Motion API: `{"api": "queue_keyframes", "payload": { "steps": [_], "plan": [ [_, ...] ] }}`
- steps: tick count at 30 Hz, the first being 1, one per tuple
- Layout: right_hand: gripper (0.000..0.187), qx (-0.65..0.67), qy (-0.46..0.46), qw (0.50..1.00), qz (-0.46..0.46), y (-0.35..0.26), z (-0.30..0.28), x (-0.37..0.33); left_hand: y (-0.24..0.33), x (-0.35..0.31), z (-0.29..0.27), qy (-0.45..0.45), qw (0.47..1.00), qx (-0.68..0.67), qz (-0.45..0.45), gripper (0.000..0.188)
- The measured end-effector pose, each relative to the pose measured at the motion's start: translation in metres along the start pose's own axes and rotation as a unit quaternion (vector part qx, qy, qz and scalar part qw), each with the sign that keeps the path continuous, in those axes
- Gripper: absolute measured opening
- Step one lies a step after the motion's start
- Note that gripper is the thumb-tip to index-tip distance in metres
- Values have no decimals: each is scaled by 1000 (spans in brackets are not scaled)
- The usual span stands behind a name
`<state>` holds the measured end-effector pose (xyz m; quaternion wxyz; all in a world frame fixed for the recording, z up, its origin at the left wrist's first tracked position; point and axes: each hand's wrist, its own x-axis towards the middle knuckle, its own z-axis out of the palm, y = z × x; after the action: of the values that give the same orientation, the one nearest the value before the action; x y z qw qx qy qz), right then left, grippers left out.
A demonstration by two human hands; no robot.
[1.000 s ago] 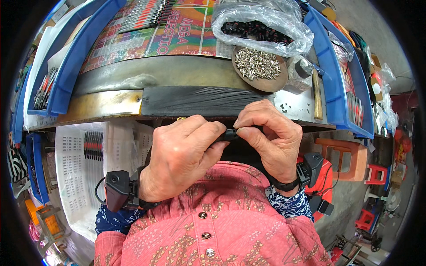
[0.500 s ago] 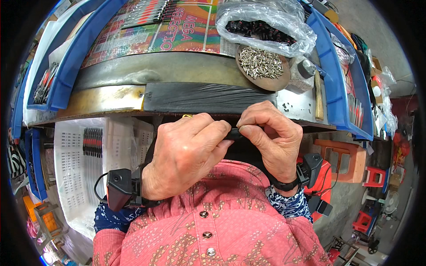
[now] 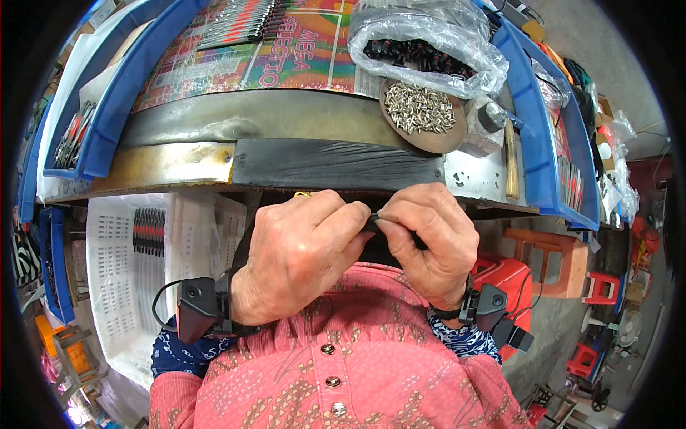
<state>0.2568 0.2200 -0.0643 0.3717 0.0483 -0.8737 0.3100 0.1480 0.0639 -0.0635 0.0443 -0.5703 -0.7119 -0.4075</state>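
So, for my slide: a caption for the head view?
Both hands, left and right, pinch a small black part at the bench edge.

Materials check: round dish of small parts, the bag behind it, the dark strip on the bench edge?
Round dish: brown, matte, wood or fibreboard by look; holds shiny silver metal bits.
Bag: thin clear plastic, crinkled and glossy.
Dark strip: black, faintly streaked sheen, probably rubber or leather; unclear.
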Motion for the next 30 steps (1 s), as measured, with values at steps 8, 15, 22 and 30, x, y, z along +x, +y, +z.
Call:
{"api": "queue_keyframes", "payload": {
  "steps": [8,15,22,30],
  "plan": [
    [14,94,-23,989,110,-4,1,-1,-1,1,2,25,999,19,28,27],
    [14,433,-29,791,432,-8,-4,-4,0,6,3,53,998,25,37,24],
    [20,465,-21,797,384,-2,1,-10,-2,6,1,48,998,19,26,25],
    [17,444,-33,795,413,-4,0,-8,-3,3,2,37,999,24,24,25]
  ]
}}
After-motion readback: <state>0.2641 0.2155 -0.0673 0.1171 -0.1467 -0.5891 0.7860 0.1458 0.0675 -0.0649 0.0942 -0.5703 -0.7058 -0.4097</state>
